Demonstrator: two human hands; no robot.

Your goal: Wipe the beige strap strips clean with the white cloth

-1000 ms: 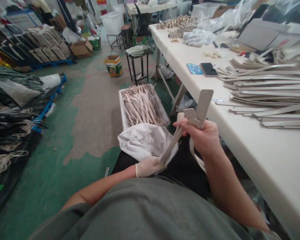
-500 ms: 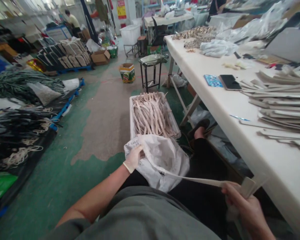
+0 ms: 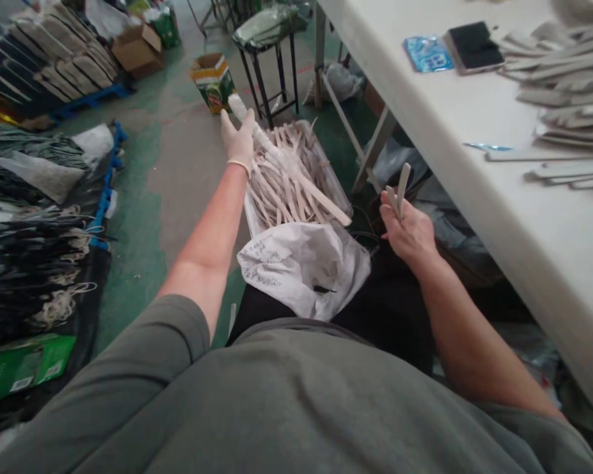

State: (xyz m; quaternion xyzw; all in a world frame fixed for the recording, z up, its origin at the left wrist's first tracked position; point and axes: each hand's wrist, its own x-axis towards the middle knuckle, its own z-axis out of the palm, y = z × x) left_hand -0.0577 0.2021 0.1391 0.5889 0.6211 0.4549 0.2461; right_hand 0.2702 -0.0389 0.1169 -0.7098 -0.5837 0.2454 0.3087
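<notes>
My left hand, in a white glove, is stretched out over the white crate of beige straps. It holds one long beige strap by its top end, and the strap slants down to the right across the crate. My right hand rests by my knee with its fingers closed on short grey strap pieces that stick up. A crumpled white bag lies on my lap between the two arms.
A long white table runs along the right with stacked grey strips, a phone and a blue card. A black stool and cardboard boxes stand beyond the crate. Heaps of cords lie on the floor at left.
My left hand rose from the bag and reached forward over the crate with a strap. My right hand came up from low right to beside my knee. The view tilted down.
</notes>
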